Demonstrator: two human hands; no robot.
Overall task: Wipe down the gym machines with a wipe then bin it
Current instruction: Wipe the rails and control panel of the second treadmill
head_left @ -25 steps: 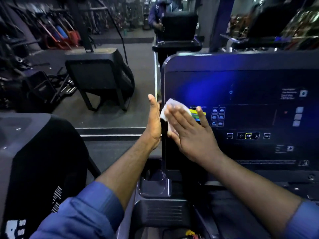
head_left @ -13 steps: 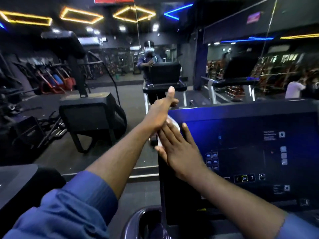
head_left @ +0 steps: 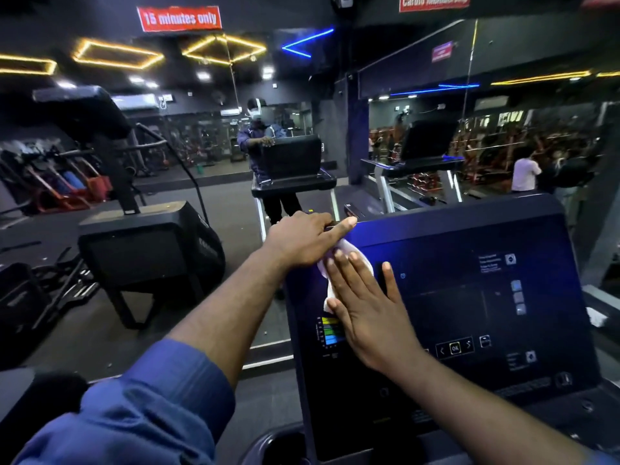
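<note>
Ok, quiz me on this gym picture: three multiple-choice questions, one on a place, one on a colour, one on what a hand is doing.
1. Where on the treadmill console is the wipe? A upper left B lower right C off it
2. What colour is the "15 minutes only" sign? A green B red C yellow
3. How is the right hand? A fist B flat on the wipe C hanging free
Answers: 1A, near the corner the left hand grips; 2B, red with white letters; 3B, straight fingers press it.
</note>
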